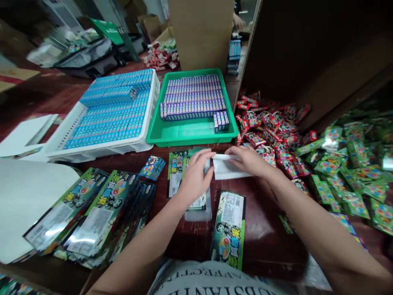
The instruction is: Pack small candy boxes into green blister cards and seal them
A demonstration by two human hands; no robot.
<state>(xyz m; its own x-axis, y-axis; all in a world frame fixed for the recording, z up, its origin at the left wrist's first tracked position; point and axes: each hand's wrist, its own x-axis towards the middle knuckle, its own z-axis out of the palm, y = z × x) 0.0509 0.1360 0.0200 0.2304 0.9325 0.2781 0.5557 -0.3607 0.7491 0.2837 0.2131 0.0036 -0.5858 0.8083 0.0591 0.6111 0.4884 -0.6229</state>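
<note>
My right hand grips a folded white card above the dark red table, its fingers over the top edge. My left hand is at the card's left end, thumb and index finger apart; whether the fingertips touch the card is unclear. Under my left hand lie a green printed candy pack and a clear plastic tray, both partly hidden by the hand. Nearer my body, another green printed pack lies flat.
A green tray holds rows of small purple boxes; a white crate beside it holds blue boxes. Stacked green packs lie at left, by small blue packets. Red packets and green packets heap at right.
</note>
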